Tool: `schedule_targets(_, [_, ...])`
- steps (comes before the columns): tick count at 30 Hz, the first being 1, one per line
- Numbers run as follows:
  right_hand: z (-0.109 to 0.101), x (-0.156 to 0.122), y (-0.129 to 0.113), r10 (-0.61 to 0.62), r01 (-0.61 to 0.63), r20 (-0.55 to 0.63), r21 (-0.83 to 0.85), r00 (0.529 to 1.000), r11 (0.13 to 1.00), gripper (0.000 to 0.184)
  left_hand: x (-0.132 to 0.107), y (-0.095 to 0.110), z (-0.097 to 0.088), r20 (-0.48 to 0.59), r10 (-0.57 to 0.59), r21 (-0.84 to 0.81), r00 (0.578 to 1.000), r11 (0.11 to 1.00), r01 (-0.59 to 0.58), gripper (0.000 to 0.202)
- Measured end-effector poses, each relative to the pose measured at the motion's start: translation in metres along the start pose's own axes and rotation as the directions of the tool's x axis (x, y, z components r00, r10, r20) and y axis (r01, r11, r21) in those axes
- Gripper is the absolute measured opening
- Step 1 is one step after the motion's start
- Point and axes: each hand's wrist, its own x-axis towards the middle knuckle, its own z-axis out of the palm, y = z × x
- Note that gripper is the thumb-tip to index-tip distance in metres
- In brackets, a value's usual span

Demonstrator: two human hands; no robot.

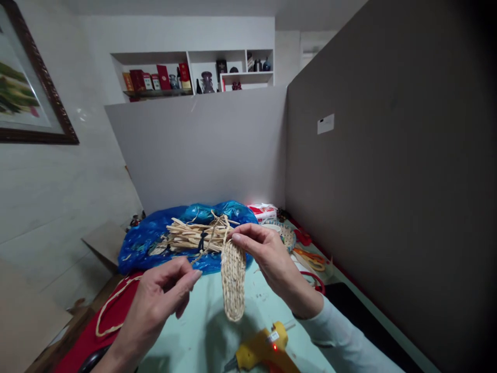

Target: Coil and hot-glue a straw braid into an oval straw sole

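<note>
My right hand (267,254) pinches the top end of a long, oval straw sole (233,282) between thumb and fingers. The plaited piece hangs upright above the table, with a strand of straw rising from its top. To its left, apart from it, my left hand (165,290) is closed, thumb against curled fingers; I cannot make out whether anything thin is between them. A pale braided straw cord (101,316) loops beside my left wrist, over red cloth. Below the sole lies a yellow glue gun (258,348) with a lit red light.
Behind my hands a tied bundle of dry straw (190,235) rests on a blue plastic bag (135,254). Orange-handled scissors (310,259) and a round woven piece (288,237) lie at the right. Grey panels (209,155) enclose the pale green table (194,336).
</note>
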Motion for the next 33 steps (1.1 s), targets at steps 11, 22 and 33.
schedule_targets(11, [-0.013, 0.010, 0.007, -0.017, 0.021, 0.058, -0.056, 0.998, 0.998, 0.022, -0.038, -0.068, 0.003, 0.073, -0.045, 0.291, 0.996, 0.956, 0.022, 0.024])
schedule_targets(22, [-0.012, 0.013, 0.006, -0.008, 0.003, 0.062, 0.075, 0.998, 0.997, 0.015, -0.099, -0.072, -0.008, 0.017, 0.001, 0.547, 1.000, 0.837, -0.010, 0.024])
schedule_targets(33, [0.010, -0.009, -0.022, -0.004, -0.002, 0.078, 0.087, 0.997, 0.996, 0.008, -0.024, 0.018, -0.003, -0.248, 0.039, 0.180, 0.968, 0.984, 0.006, 0.023])
